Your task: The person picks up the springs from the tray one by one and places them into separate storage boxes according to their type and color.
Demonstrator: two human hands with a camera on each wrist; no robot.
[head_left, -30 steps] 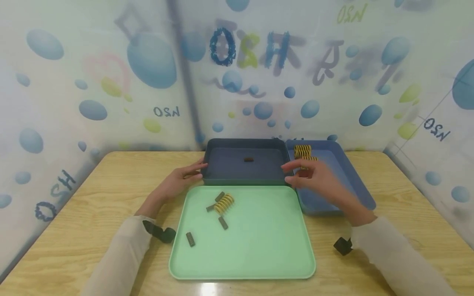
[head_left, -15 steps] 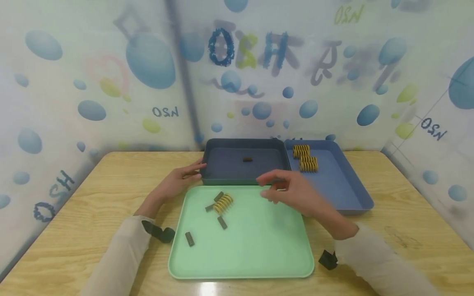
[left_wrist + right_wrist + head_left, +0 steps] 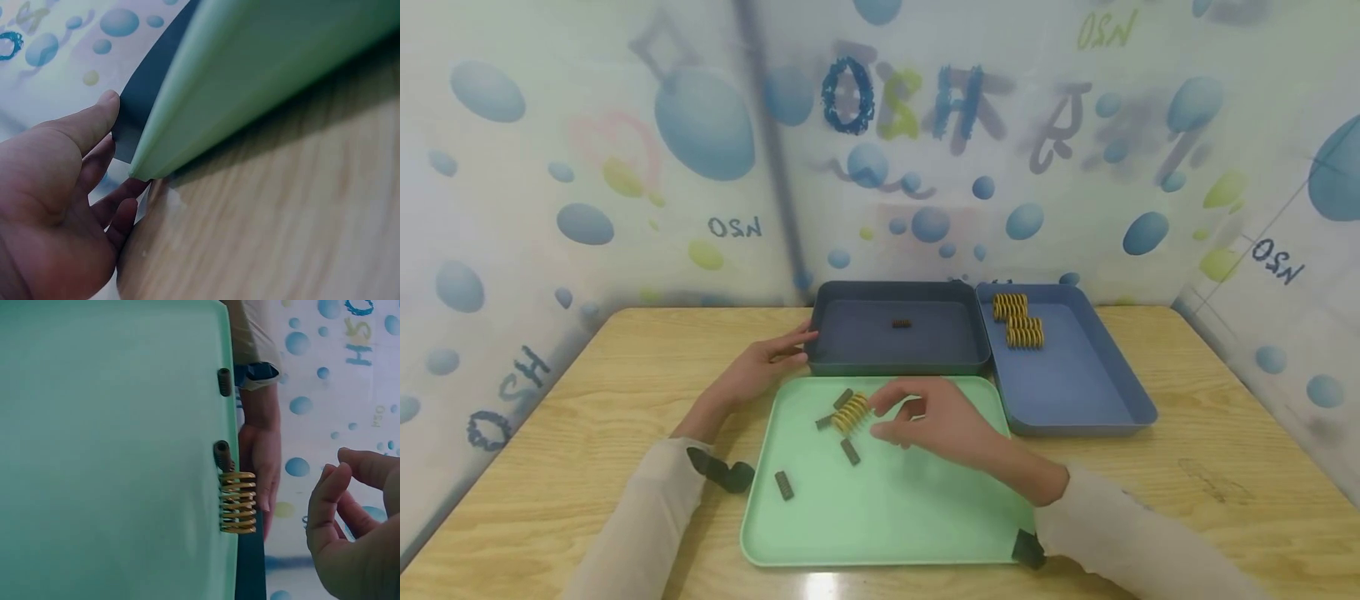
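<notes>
My left hand (image 3: 758, 372) rests at the left end of the dark tray (image 3: 900, 369); its thumb and fingertips touch the outer wall in the left wrist view. My right hand (image 3: 936, 421) hovers above the green tray (image 3: 925, 521), fingers bent with a gap to the thumb and nothing between them. Just left of those fingertips lies a large yellow spring (image 3: 852, 412). Around it are several small dark springs, among them one below it (image 3: 850, 452). Another small dark spring (image 3: 784, 485) lies near the green tray's left rim.
One small dark spring (image 3: 901, 323) sits inside the dark tray. A blue tray (image 3: 1075, 375) to its right holds several yellow springs (image 3: 1025, 332) near its back left corner. Behind the wooden table (image 3: 647, 367) stands a patterned wall covering (image 3: 880, 167).
My right hand has moved from over the blue tray leftward and nearer, across the green tray to beside the yellow spring. My left hand has stayed in place.
</notes>
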